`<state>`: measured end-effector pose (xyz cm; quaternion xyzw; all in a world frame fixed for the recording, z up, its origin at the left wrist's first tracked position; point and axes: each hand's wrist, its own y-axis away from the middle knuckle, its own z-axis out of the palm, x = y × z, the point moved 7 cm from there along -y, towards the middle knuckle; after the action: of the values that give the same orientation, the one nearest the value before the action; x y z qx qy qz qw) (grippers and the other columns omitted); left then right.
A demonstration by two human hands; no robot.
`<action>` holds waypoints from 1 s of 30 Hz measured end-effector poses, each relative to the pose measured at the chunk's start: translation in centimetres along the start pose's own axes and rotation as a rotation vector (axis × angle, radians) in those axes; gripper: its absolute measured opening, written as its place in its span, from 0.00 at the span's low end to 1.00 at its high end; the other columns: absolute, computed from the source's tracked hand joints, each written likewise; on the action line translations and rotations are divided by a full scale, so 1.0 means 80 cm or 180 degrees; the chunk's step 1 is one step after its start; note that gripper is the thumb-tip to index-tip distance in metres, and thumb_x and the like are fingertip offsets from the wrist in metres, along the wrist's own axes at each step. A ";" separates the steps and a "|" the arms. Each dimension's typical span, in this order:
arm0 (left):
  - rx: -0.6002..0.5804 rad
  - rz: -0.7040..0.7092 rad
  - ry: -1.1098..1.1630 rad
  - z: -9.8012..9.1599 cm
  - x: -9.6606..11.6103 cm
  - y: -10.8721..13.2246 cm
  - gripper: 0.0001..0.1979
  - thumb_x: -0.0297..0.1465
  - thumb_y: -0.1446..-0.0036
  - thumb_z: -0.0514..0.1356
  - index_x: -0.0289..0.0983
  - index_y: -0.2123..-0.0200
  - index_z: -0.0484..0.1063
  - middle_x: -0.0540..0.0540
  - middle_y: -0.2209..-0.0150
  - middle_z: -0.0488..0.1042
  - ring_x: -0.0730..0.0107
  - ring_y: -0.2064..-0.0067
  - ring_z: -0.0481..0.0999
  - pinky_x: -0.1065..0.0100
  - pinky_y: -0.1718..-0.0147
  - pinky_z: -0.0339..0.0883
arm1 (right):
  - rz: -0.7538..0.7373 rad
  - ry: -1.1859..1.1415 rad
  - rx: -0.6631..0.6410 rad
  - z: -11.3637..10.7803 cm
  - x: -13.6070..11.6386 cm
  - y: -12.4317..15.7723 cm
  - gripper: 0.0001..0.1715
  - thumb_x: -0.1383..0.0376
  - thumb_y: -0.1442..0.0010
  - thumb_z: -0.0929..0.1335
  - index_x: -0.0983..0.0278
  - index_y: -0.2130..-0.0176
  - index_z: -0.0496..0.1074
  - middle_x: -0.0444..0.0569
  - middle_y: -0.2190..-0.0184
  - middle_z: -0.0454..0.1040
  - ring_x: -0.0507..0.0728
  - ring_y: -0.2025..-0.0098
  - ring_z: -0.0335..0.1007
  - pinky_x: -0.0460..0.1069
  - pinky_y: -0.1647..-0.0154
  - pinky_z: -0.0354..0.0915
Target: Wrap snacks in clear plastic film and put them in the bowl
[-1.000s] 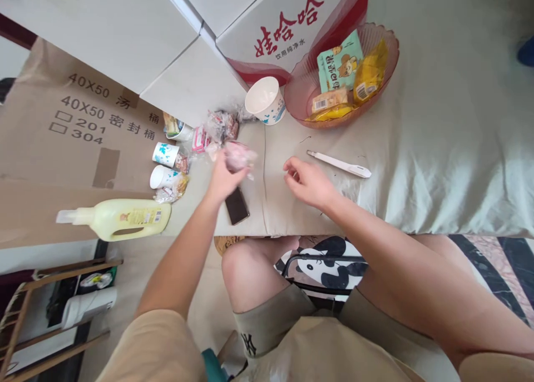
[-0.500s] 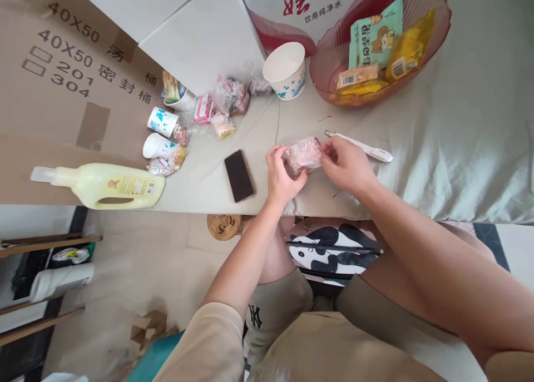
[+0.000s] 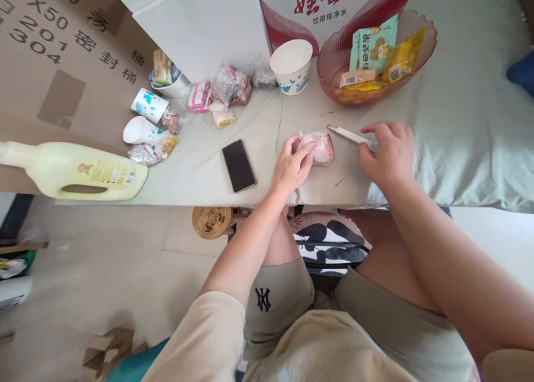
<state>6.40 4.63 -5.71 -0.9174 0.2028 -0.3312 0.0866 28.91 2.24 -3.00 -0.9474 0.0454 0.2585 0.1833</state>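
Note:
A pink packet in clear plastic wrap (image 3: 322,147) lies on the cloth-covered surface. My left hand (image 3: 292,165) holds its left end, with fingers bent over the wrap and thumb alongside. To the right is a slim white box cutter (image 3: 347,134), its narrow tip pointing left. My right hand (image 3: 389,151) hovers over the cutter's right end, thumb and forefinger apart on either side of it. That end is partly hidden under the hand. A dark phone (image 3: 238,166) lies flat to the left of my left hand.
Behind stand a paper cup (image 3: 292,70) and a pink ribbed bowl (image 3: 334,87) holding snack packs. Several wrapped snacks (image 3: 222,114) and tipped cups (image 3: 144,130) are at the left. A yellow detergent bottle (image 3: 50,168) lies near the front edge, beside a large carton (image 3: 62,98).
My right hand has let go of the packet and moved right to the box cutter. The left hand keeps hold of the packet. The view has shifted somewhat.

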 end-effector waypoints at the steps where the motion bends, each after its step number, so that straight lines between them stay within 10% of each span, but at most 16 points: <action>1: 0.0002 0.0022 0.0000 0.000 0.000 -0.001 0.22 0.44 0.28 0.51 0.44 0.38 0.71 0.37 0.36 0.66 0.54 0.37 0.71 0.53 0.37 0.67 | 0.0078 0.0134 -0.0013 -0.001 0.009 0.003 0.23 0.63 0.41 0.65 0.63 0.47 0.75 0.62 0.48 0.74 0.72 0.45 0.67 0.67 0.44 0.63; 16: 0.0366 -0.0583 0.0303 -0.006 -0.015 -0.003 0.39 0.39 0.45 0.69 0.39 0.35 0.55 0.34 0.38 0.73 0.51 0.36 0.73 0.52 0.37 0.67 | -0.0028 -0.0635 0.0163 -0.023 0.033 0.021 0.21 0.58 0.34 0.61 0.61 0.50 0.76 0.57 0.60 0.79 0.64 0.58 0.75 0.59 0.54 0.69; 30: 0.0260 -0.0776 0.0355 -0.008 -0.009 -0.004 0.39 0.38 0.44 0.70 0.41 0.35 0.56 0.36 0.37 0.73 0.52 0.37 0.75 0.51 0.38 0.69 | -0.0053 -0.0398 -0.1142 -0.020 -0.050 -0.018 0.19 0.60 0.40 0.63 0.62 0.60 0.82 0.48 0.81 0.70 0.58 0.75 0.65 0.52 0.69 0.60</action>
<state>5.59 5.23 -5.52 -0.9112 0.0807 -0.3977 0.0716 26.47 2.94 0.78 -0.9473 -0.0207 0.3193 0.0160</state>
